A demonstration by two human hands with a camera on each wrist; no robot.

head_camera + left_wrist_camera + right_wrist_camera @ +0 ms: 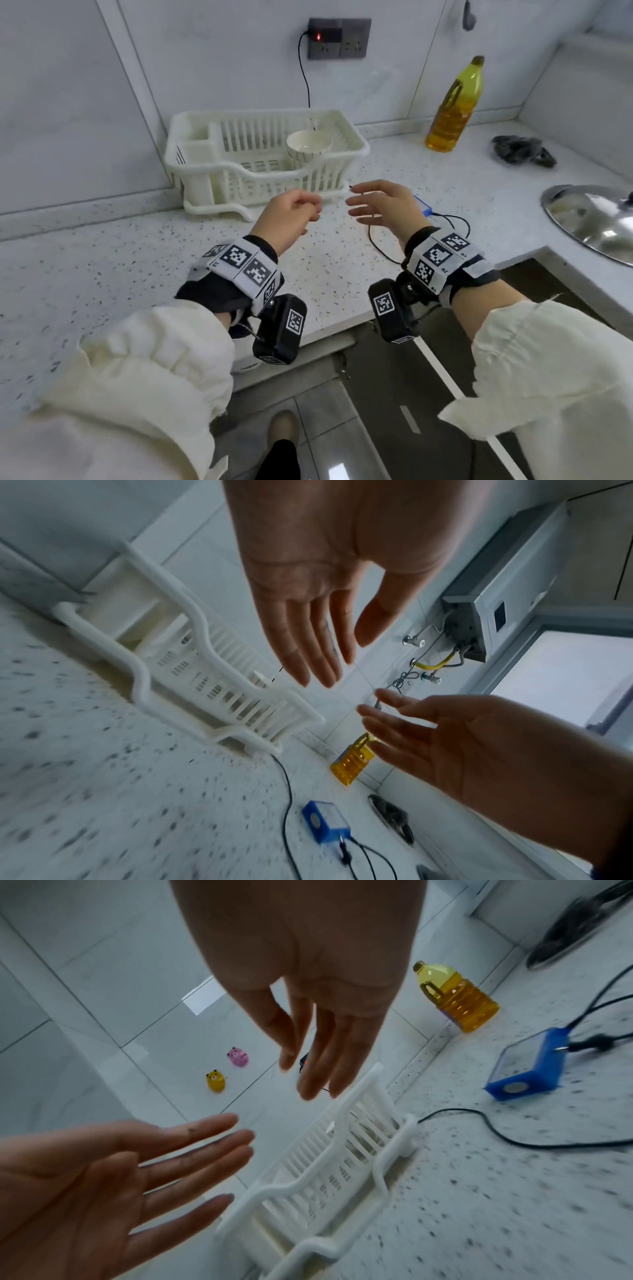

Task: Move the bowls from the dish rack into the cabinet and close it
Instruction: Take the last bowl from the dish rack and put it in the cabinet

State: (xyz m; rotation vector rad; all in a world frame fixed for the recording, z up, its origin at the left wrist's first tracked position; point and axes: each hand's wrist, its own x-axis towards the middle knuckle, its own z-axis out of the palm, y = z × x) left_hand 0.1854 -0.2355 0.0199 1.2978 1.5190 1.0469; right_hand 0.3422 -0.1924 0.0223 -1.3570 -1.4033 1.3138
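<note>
A white plastic dish rack [263, 157] stands on the speckled counter against the wall. One cream bowl [308, 144] sits upright in its right half. Both hands hover over the counter just in front of the rack, palms facing each other, holding nothing. My left hand [308, 210] has relaxed fingers; the left wrist view shows them straight [337, 653]. My right hand [359, 205] is spread open too [301, 1077]. Below the counter's edge a dark cabinet door [394, 394] with a white edge strip shows. The wrist views show the rack [205, 669] [325, 1164] but not the bowl.
A yellow oil bottle [455, 106] stands at the back right. A blue box [423, 205] with black cables lies just behind my right hand. A dark cloth [520, 150] and a steel pot lid [592, 219] are at the far right. A wall socket [339, 37] is above the rack.
</note>
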